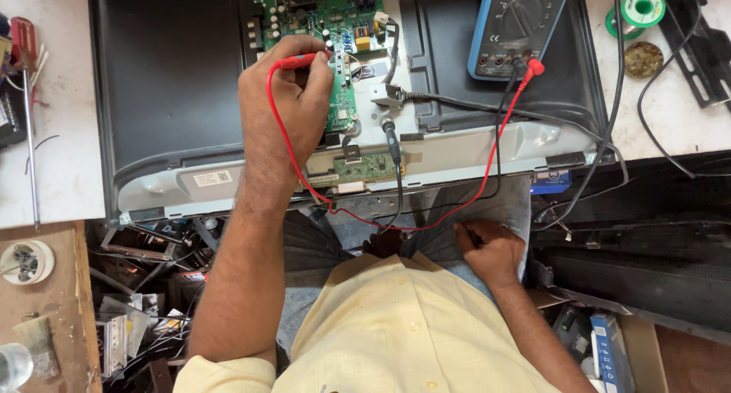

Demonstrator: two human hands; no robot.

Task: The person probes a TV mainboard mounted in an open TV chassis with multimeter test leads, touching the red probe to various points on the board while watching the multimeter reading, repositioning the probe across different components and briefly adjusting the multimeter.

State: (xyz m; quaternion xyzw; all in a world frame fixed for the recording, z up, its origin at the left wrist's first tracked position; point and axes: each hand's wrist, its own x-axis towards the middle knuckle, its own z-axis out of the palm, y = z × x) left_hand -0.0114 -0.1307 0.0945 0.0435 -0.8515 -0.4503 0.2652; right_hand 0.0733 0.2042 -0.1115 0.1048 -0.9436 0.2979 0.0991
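While pinched in curled left hand fingers, red probe tip down on green board inside opened black TV back. Right hand low at lap, fingers folded over the leads; grip unclear. Black probe lying loose on chassis. Multimeter resting upper right, red lead plugged in.

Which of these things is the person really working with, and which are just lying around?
In use: left hand holding the red probe on the green circuit board; blue multimeter; black probe; right hand resting on the lap.

Lying about: red-handled screwdriver; green solder spool; round tin.
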